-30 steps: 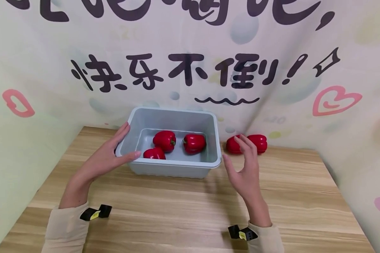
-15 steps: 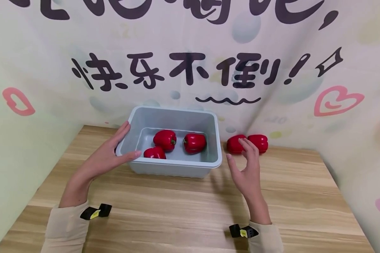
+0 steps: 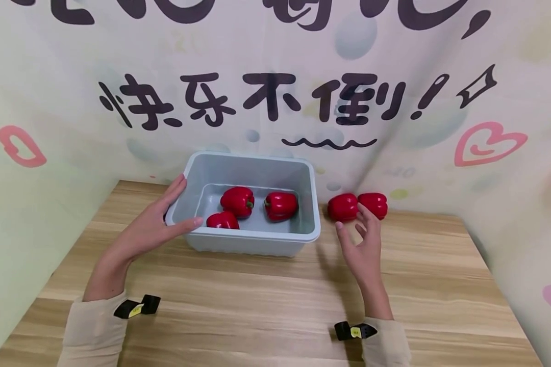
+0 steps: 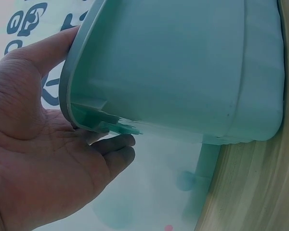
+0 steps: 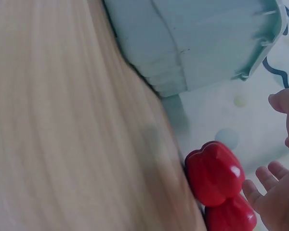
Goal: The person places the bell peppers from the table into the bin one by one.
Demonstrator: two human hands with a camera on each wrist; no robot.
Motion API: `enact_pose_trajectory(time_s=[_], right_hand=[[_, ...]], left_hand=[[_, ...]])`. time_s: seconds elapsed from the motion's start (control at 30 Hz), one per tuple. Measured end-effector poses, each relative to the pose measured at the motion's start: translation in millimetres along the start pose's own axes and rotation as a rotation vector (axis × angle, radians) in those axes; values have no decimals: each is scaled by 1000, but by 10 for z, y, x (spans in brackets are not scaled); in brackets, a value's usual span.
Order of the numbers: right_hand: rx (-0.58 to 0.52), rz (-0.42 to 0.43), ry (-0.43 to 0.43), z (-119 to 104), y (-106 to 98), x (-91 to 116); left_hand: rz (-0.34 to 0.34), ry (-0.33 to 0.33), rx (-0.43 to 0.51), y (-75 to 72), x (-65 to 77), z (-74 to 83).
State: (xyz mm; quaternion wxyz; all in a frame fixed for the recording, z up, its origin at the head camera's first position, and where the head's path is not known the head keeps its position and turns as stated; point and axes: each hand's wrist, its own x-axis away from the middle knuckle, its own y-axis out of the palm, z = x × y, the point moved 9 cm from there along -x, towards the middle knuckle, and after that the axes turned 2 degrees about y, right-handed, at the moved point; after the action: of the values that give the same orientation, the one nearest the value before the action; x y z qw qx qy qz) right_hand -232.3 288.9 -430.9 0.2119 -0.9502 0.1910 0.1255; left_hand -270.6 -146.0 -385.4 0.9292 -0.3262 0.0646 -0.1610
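Note:
A light grey-blue plastic bin (image 3: 245,244) stands at the back of the table with three red bell peppers inside: one in the middle (image 3: 235,200), one to the right (image 3: 282,206), one partly hidden by the front wall (image 3: 221,220). My left hand (image 3: 149,227) grips the bin's front left corner, thumb along the front rim, fingers along the left side. Right of the bin, two more red bell peppers (image 3: 342,207) lie side by side against the backdrop. My right hand (image 3: 364,250) hovers before them, thumb and fingers spread apart with nothing between, fingertips overlapping the right-hand pepper (image 3: 375,202) in the head view.
The wood-grain table (image 3: 239,311) runs back to a printed cloth backdrop (image 3: 257,46) with dark lettering, which also closes off both sides. In the right wrist view the bin's outer wall (image 5: 149,43) rises from the tabletop close to the loose peppers (image 5: 214,173).
My right hand has shifted to the right, from over the left loose pepper to the gap between the two. My left hand stays on the bin, and the peppers lie where they were.

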Motion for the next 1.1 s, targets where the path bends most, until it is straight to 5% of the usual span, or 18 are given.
enact_pose_trajectory(time_s=[0.33,1.1], right_hand=[[-18,-29,127,272,136,-36],[46,6,200,521,193,-205]], left_hand=[[7,-18,4,-40,20,-56],[5,-7,19,-20,-10,-45]])
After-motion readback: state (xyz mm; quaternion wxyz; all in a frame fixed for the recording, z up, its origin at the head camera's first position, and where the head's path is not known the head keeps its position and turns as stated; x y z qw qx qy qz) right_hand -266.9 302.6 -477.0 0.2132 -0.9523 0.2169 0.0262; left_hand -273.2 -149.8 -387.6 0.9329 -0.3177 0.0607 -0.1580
